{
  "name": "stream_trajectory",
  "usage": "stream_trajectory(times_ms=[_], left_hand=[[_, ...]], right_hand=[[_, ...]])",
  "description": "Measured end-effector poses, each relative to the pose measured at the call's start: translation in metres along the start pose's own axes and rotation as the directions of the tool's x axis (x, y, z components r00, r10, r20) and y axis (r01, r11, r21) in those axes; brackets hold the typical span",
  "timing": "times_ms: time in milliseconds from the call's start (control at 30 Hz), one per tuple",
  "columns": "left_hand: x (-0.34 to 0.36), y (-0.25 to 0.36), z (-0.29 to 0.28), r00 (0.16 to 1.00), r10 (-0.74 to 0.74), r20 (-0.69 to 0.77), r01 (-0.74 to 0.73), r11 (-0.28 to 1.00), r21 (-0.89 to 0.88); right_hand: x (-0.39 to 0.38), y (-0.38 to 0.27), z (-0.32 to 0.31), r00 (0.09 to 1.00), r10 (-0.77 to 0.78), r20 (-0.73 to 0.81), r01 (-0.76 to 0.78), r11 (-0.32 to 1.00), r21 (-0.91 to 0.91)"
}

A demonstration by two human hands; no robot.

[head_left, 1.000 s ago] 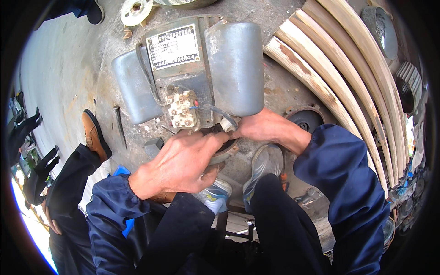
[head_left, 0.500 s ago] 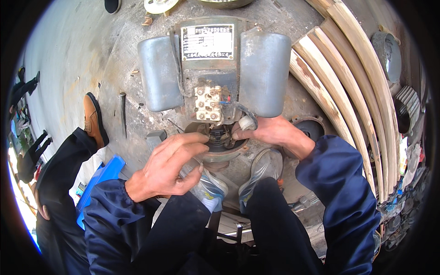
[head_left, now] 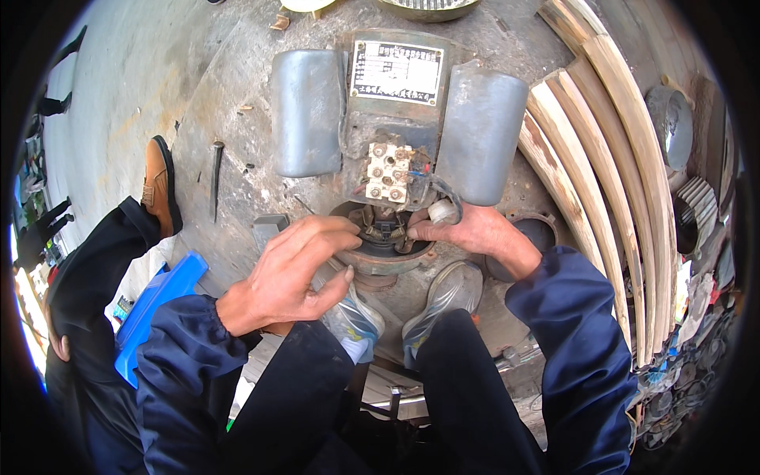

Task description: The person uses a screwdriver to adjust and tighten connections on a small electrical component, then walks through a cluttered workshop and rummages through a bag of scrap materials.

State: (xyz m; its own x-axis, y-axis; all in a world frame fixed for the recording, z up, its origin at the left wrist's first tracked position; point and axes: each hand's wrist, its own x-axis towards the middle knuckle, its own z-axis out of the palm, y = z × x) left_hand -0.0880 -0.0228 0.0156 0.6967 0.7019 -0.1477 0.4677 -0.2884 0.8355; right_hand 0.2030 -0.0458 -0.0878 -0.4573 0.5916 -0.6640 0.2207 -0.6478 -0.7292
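Observation:
An electric motor (head_left: pixel 392 119) stands in front of me, with a grey cylindrical housing (head_left: pixel 305 115) on its left and another (head_left: pixel 483 134) on its right. Below its plate sits a cream terminal block (head_left: pixel 388 172) with several screws. The motor's near end is uncovered, and small springs (head_left: pixel 385 229) show inside the round opening. At the opening's left rim hovers my left hand (head_left: pixel 289 269), fingers apart and holding nothing. My right hand (head_left: pixel 479 235) reaches in at the right side, thumb and fingers closed; what they grip is hidden. A white cylindrical part (head_left: pixel 442 211) on dark wires rests against that hand.
Long wooden strips (head_left: pixel 609 150) lie to the right. A large nail (head_left: pixel 215 180) and a blue plastic piece (head_left: pixel 162 309) are at left, near another person's brown shoe (head_left: pixel 161 186). A round metal part (head_left: pixel 429 6) lies beyond the motor. My shoes (head_left: pixel 443 305) flank the near end.
The view has shifted, so the motor appears farther right and slightly tilted. My left hand sits a little lower against the opening, its fingers still apart. My right hand stays at the opening's right side.

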Motion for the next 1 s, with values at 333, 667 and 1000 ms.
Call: stream_trajectory(times_ms=[333,667,1000], left_hand=[[-0.003,-0.005,0.006,0.999,0.021,-0.024,-0.022,1.000,-0.023],[-0.004,-0.006,0.008,0.999,0.019,-0.042,-0.021,0.999,-0.031],[-0.003,-0.007,0.010,0.999,0.013,-0.050,-0.015,0.999,-0.039]], right_hand=[[0.001,-0.004,-0.007,0.998,0.055,0.038,-0.050,0.994,-0.101],[-0.002,-0.011,-0.008,0.997,0.029,0.073,-0.023,0.997,-0.075],[-0.005,-0.016,-0.002,1.000,-0.017,0.008,0.017,0.999,-0.050]])
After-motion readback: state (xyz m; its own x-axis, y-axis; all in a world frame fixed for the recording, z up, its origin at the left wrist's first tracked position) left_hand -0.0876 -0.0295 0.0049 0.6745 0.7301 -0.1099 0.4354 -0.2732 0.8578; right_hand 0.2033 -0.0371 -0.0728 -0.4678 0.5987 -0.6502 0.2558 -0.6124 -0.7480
